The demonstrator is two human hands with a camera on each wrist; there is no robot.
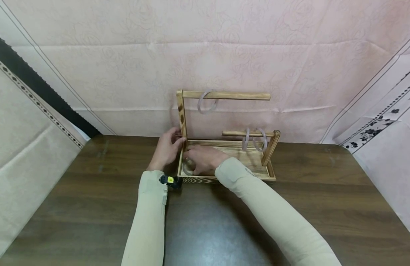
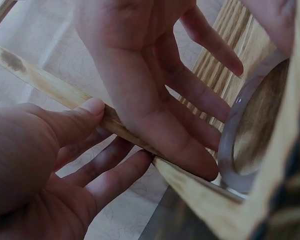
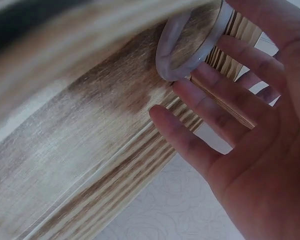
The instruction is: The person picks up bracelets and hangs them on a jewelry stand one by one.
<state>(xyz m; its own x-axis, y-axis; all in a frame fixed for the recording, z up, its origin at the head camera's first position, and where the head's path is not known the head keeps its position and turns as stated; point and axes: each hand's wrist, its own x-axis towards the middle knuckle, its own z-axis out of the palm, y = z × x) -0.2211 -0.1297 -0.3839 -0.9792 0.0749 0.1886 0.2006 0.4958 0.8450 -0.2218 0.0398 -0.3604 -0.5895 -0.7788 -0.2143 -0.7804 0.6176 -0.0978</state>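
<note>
A wooden display stand has a shallow tray base, a tall left post and a short right post, each carrying a horizontal bar. My left hand grips the tall post near its foot, thumb on one side and fingers behind. Inside the tray's left end, my right hand holds a translucent pale bangle between thumb and fingertips. In the right wrist view these fingers are long and spread, and the little finger is apart from the bangle. The thumb's contact is partly cut off.
One clear bangle hangs on the upper bar. Two more, a left bangle and a right bangle, hang on the lower bar. A pink patterned cloth rises behind the dark wooden table.
</note>
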